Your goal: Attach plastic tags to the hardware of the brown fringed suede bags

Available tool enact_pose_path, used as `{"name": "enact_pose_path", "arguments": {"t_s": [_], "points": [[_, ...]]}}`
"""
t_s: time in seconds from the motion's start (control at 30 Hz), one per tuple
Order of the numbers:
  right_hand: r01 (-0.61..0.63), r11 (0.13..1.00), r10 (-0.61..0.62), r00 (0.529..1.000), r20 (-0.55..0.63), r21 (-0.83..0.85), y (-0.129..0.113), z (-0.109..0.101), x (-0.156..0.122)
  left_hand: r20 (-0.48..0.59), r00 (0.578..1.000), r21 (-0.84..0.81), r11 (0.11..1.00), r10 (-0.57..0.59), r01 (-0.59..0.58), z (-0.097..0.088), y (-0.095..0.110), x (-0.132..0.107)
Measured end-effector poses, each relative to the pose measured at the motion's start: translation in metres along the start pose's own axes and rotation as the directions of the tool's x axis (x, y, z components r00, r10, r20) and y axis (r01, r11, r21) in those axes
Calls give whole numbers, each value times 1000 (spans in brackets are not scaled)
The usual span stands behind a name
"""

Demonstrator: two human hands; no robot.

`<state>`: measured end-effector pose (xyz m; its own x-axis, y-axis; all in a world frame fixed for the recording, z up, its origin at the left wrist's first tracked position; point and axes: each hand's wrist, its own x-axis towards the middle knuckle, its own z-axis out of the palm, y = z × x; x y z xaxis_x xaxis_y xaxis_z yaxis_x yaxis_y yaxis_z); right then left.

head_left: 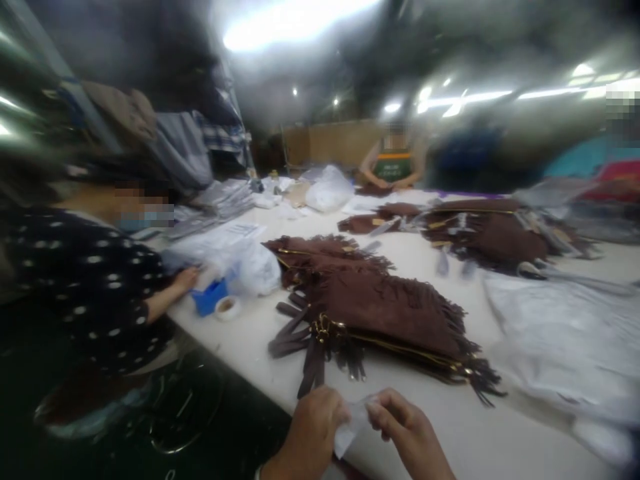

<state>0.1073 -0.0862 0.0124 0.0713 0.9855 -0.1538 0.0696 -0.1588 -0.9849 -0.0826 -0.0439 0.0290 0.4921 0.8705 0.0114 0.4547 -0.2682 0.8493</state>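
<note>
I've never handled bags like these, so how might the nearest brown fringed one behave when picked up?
The bag would probably sag, since its material looks soft and it lies flat. Its fringe would likely dangle, being cut in loose strands. The straps might flop too, as they bend limply.

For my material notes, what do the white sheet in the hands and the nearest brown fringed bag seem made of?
White sheet: perhaps paper or plastic film, thin and creased; blur hides its finish.
Brown fringed bag: probably suede or similar, matte with limp fringe.
</note>
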Motion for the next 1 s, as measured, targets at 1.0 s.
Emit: {"name": "enact_pose_path", "arguments": {"t_s": [1.0], "points": [[-192,730,-204,855,-477,-656,-35,66,96,-67,969,-310,928,-237,206,-57,-64,2]]}}
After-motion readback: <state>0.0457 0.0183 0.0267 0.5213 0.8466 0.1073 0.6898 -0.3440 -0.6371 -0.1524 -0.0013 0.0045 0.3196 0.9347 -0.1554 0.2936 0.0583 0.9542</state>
